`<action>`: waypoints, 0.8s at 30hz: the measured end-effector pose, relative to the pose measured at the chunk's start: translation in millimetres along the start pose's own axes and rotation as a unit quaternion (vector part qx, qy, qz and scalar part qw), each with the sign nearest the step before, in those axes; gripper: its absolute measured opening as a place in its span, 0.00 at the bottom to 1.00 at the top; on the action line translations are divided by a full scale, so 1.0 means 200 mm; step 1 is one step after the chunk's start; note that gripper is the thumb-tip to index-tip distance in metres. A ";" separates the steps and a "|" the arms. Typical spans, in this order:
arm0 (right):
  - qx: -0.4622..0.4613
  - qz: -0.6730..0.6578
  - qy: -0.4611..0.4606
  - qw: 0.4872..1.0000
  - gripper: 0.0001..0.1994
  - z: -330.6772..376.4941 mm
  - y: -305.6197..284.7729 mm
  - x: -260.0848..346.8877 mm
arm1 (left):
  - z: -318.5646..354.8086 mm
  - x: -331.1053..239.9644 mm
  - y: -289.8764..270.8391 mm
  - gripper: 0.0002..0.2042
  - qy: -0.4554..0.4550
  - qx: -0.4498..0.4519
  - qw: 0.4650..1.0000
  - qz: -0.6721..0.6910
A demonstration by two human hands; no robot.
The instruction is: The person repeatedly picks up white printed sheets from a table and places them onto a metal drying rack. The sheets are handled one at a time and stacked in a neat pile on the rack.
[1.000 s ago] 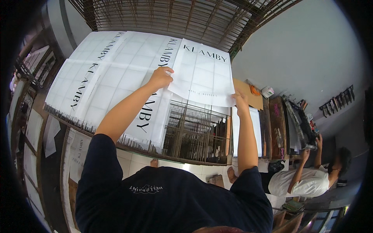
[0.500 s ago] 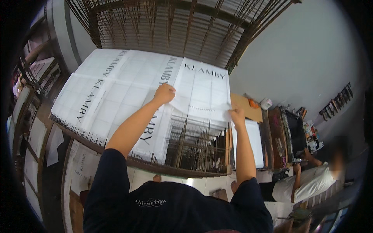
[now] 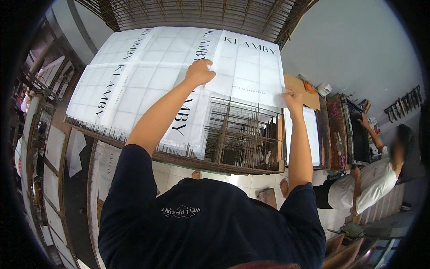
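My left hand point(image 3: 200, 72) grips the near left corner of a large white printed sheet point(image 3: 251, 67) with a faint grid and black lettering. My right hand point(image 3: 292, 97) pinches the same sheet at its near right corner. The sheet is held over a wooden drying rack point(image 3: 242, 134) of thin slats. To the left, several similar white sheets point(image 3: 134, 76) lie spread flat over the rack top, overlapping one another.
Another person in a white shirt point(image 3: 367, 184) works at a dark bench point(image 3: 354, 125) on the right. A brown cardboard piece point(image 3: 298, 85) and a white panel point(image 3: 311, 134) lie beyond the rack. Stacked framed screens point(image 3: 49, 152) line the left side. Pale floor tiles point(image 3: 242, 179) show below.
Both hands have carried the sheet farther out and up over the rack. The person on the right has shifted and now reaches toward the bench.
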State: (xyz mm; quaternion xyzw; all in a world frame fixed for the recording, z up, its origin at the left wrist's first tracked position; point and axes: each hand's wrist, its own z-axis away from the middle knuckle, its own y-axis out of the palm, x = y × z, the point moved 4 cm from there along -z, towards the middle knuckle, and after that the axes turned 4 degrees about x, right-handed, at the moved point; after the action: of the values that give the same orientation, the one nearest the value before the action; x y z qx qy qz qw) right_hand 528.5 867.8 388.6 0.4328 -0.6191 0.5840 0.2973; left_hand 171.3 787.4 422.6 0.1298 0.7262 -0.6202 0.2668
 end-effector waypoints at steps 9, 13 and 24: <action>-0.159 -0.168 -0.220 0.947 0.35 0.52 -0.49 0.86 | 0.20 -0.66 -0.79 0.22 0.152 -0.278 0.922 -0.223; -0.210 -0.143 -0.444 0.859 0.39 0.83 -0.64 1.17 | -0.01 -0.87 -1.25 0.26 0.229 -0.428 0.849 -0.210; -0.427 -0.142 0.161 0.878 0.21 1.91 -0.62 -1.44 | -0.25 -1.36 -1.62 0.25 0.267 -0.510 0.792 -0.204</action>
State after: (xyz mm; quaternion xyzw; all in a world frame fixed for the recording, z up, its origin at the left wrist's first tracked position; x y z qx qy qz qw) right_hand 820.2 554.5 141.4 0.2473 -0.6837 0.2757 0.6287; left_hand 216.4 811.9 845.1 -0.0152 0.9890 -0.1408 -0.0430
